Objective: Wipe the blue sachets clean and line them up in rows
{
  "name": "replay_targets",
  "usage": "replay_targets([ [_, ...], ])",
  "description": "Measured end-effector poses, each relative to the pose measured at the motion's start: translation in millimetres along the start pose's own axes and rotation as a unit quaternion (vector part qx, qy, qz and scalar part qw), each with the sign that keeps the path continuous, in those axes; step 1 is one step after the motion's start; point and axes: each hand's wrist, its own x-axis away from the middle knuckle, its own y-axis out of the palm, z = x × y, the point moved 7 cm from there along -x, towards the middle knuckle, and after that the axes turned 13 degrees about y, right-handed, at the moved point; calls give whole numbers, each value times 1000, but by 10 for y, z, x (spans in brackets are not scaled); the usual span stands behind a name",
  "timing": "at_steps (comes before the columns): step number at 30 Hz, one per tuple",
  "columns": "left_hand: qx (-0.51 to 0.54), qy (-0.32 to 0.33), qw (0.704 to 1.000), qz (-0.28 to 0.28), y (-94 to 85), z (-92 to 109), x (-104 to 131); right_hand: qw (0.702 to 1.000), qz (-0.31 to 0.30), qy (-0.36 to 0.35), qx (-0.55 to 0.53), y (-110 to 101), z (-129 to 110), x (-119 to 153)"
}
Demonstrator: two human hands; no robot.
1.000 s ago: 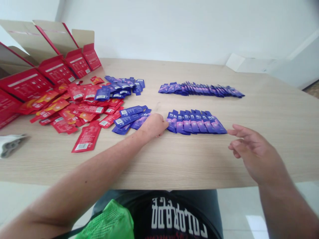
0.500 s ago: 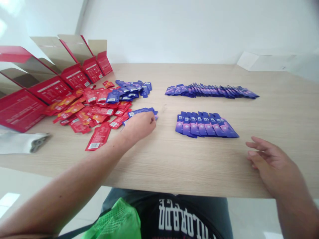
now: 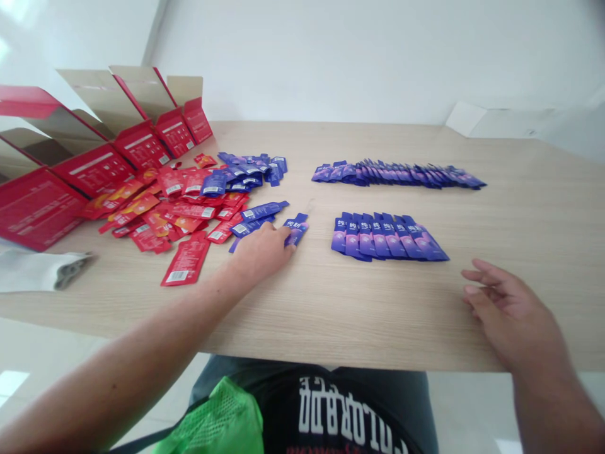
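Observation:
My left hand [image 3: 266, 253] has its fingers closed on a purple sachet [image 3: 297, 228], which lies face up at the fingertips. Just behind that hand, two blue sachets [image 3: 263, 211] show their backs beside the red pile. To the right, a fanned row of several purple sachets [image 3: 388, 238] lies face up on the table. My right hand [image 3: 513, 309] hovers over the table right of this row, fingers loosely curled and apart, with nothing in them.
A longer row of overlapping purple sachets [image 3: 397, 173] lies farther back. At the left are piles of red sachets [image 3: 185, 260] and blue sachets [image 3: 243, 171], open red boxes [image 3: 94, 170] and a white cloth [image 3: 38, 271]. A white box [image 3: 496, 122] stands at the back right.
A purple sachet now shows face up at my left hand, apart from the blue ones. My left hand has shifted slightly toward me; my right hand has barely moved.

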Motion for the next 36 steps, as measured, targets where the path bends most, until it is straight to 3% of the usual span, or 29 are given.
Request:
replay_targets([
  [6, 119, 64, 989, -52, 109, 268, -79, 1000, -1, -8, -8, 12, -60, 34],
  [12, 124, 119, 984, -40, 119, 418, -362, 1000, -1, -12, 5, 18, -108, 63],
  [18, 118, 129, 985, -10, 126, 516, -584, 1000, 5, -21, 6, 10, -158, 88],
  [31, 182, 146, 972, -5, 41, 780, -453, 1000, 1, -15, 16, 10, -121, 63],
  [34, 183, 150, 972, 10, -24, 706, -408, 1000, -1, -16, 11, 14, -90, 49],
  [36, 165, 149, 974, 36, -112, 538, -399, 1000, -1, -13, 8, 12, -74, 44],
])
